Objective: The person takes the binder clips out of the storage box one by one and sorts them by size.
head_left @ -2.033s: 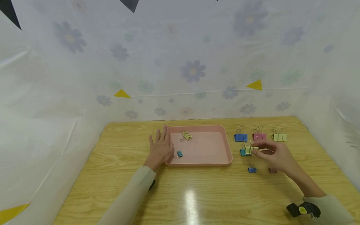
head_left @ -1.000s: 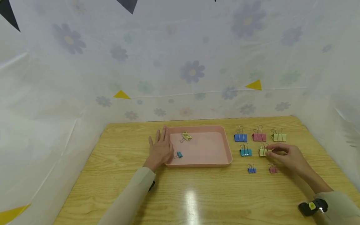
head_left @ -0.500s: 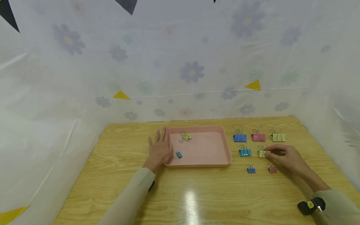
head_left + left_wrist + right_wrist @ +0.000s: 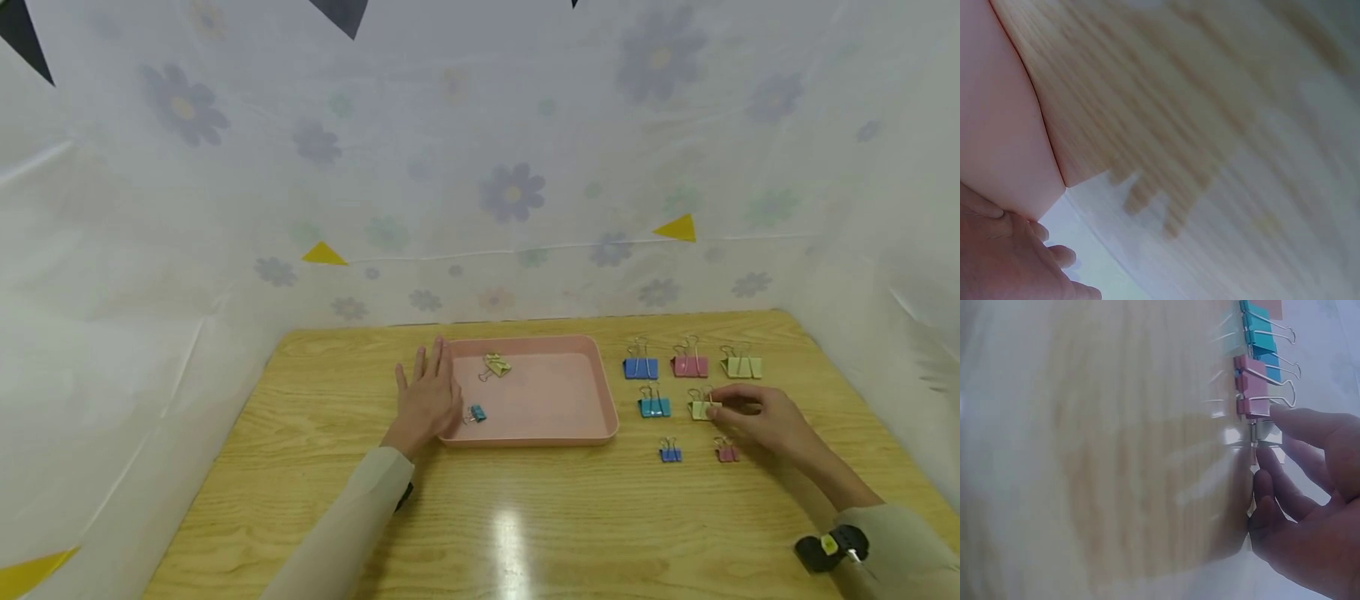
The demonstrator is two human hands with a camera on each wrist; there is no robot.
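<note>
My right hand (image 4: pixel 765 417) pinches a pale yellow binder clip (image 4: pixel 702 410) between thumb and fingers, its wire handles up, in the middle row beside a teal binder clip (image 4: pixel 655 407). In the right wrist view the fingers close around this clip, partly hidden behind a small pink binder clip (image 4: pixel 1252 387). My left hand (image 4: pixel 427 400) lies with straight fingers along the left edge of a pink tray (image 4: pixel 555 392). Inside the tray lie a yellow binder clip (image 4: pixel 497 364) and a small teal one (image 4: pixel 478 412), both on their sides.
Behind the held clip stand a large blue clip (image 4: pixel 641 367), a large pink clip (image 4: pixel 690 366) and a large yellow clip (image 4: pixel 742 367). In front are a small blue clip (image 4: pixel 671 455) and the small pink one. The wooden table (image 4: pixel 450 525) meets a flowered curtain (image 4: pixel 420 183).
The right hand has carried the yellow binder clip right, from in front of the teal clip to the spot beside it, then stayed almost still. The left hand has not moved.
</note>
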